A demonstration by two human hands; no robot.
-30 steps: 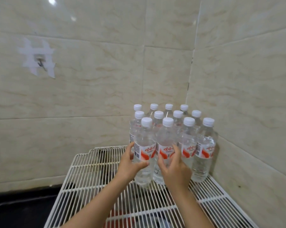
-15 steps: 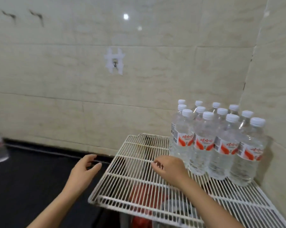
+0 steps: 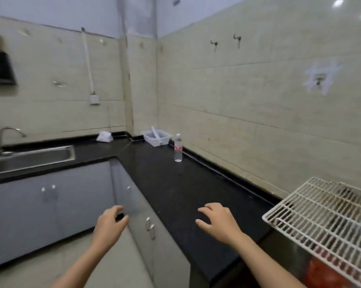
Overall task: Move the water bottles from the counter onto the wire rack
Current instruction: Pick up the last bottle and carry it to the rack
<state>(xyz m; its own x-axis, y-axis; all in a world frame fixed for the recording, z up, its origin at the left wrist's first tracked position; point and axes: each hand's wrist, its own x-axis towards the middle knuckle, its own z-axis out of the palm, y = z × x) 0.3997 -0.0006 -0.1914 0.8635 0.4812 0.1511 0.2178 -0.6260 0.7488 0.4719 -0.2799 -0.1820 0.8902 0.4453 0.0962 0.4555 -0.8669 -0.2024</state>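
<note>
One clear water bottle with a white cap and red label stands upright on the black counter, near the wall. The white wire rack shows at the right edge; the part in view carries no bottles. My left hand hovers over the cabinet front, fingers apart and holding nothing. My right hand hovers over the counter's near end, fingers spread, also holding nothing. Both hands are well short of the bottle.
A white plastic basket sits in the counter's far corner behind the bottle, with a crumpled white bag to its left. A steel sink with a tap lies at the left. Grey cabinets run under the counter.
The view has swung left from the rack to the counter. Both hands let go of the bottles standing on the rack and now hang free; those bottles are out of view.
</note>
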